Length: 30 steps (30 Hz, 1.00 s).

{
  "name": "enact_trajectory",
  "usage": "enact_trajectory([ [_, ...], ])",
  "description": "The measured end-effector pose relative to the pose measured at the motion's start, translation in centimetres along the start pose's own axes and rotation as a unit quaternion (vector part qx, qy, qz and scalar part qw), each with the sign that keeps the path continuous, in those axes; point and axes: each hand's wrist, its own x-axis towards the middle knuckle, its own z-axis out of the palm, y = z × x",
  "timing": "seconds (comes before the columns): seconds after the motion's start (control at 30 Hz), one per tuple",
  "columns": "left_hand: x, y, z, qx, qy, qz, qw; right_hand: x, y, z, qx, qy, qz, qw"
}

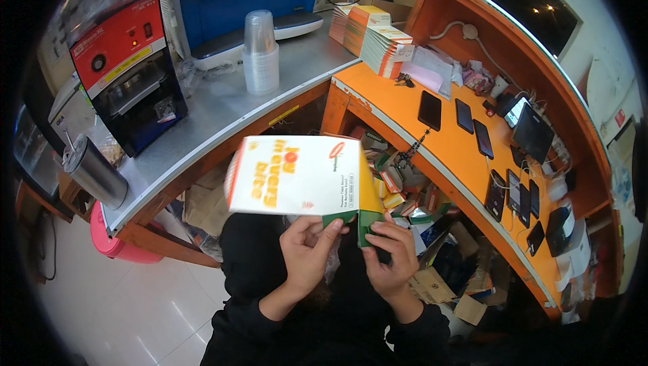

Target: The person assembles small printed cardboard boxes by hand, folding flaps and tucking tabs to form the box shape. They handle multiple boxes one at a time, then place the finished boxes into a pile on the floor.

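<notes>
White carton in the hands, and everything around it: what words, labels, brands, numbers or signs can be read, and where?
Wording and brands aren't copied here, only where print stands.
White carton: big yellow-orange lettering, readable; red logo; small dark print.
Red-fronted machine: white lettering; yellow strip's print too small.
Blue machine: label, too small.
Yellow label below the metal counter: too small.
Stacked cartons: print too small.
</notes>
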Motion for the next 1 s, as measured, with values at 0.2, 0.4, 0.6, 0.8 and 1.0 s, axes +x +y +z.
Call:
enact_trajectory([
  [0.2, -1.3, -0.6, -0.5, 0.46, 0.024, 0.27, 0.846, 0.7, -1.2, -0.8, 0.196, 0.027, 0.137, 0.971],
  [0.4, -3.0, -0.8, 0.6, 0.275, -0.009, 0.21, 0.938, 1.1, -1.8, -0.9, 0.182, 0.016, 0.144, 0.973],
  [0.6, -3.0, -0.7, -0.2, 0.046, -0.002, 0.006, 0.999, 1.0, -2.3, -0.7, 0.122, 0.022, 0.111, 0.986],
  [0.8, -1.8, -0.5, -0.1, -0.035, 0.034, -0.102, 0.994, 1.1, -2.2, 0.2, 0.006, -0.001, 0.053, 0.999],
  [1.0, 0.5, -0.5, 0.7, -0.045, 0.029, -0.068, 0.996, 1.4, -3.4, -0.1, -0.094, -0.128, 0.094, 0.983],
])
